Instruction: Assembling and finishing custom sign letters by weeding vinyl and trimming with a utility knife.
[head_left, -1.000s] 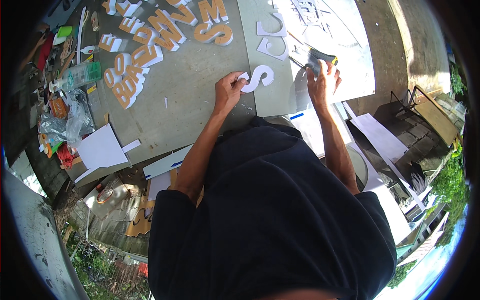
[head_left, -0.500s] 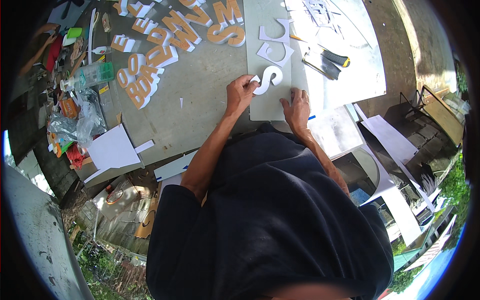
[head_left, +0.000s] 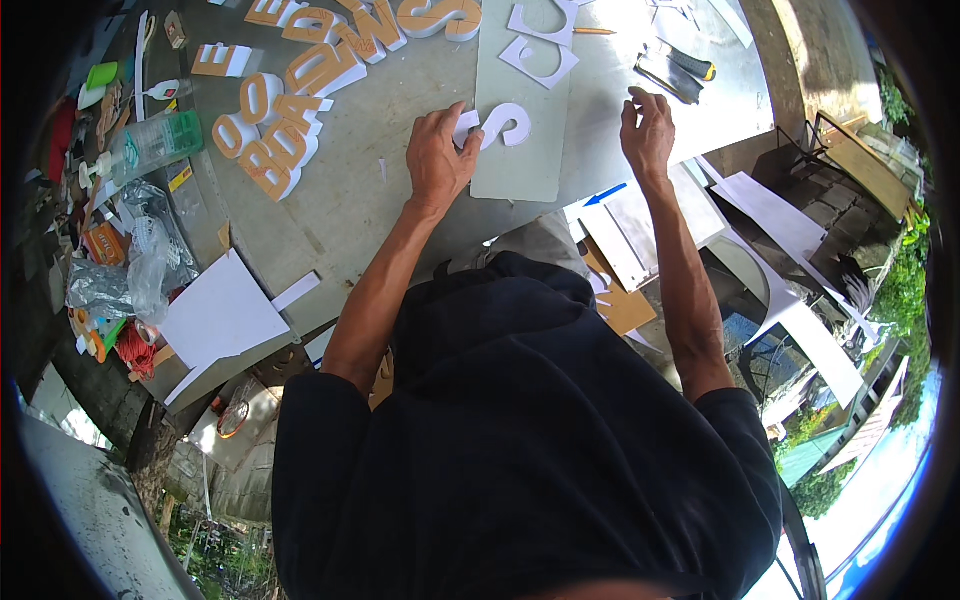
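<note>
A white S-shaped cutout point(head_left: 512, 124) lies on a narrow grey-green board point(head_left: 520, 183) at the table's middle. Around its left end, my left hand point(head_left: 438, 165) has thumb and fingers apart, the thumb close against its edge; contact is hard to make out. My right hand point(head_left: 650, 130) is raised off the board over the right side of the table, fingers loosely bent and apart, holding nothing. Just beyond it lies a yellow-and-black utility knife point(head_left: 692, 66). White offcuts with curved notches point(head_left: 538, 62) sit on the board's far part.
Thick letter shapes with brown faces and white sides point(head_left: 290, 140) stand at the far left. A pencil point(head_left: 594, 31) lies beyond the knife. At the left edge are a green-tinted clear bottle point(head_left: 160, 145), plastic bags point(head_left: 150, 250) and a white sheet point(head_left: 222, 310). White panels point(head_left: 770, 215) lean at the right.
My left hand has loosened its pinch on the S-shaped cutout, its fingers spreading. My right hand has lifted from the board and moved right, toward the utility knife. The whole view has shifted.
</note>
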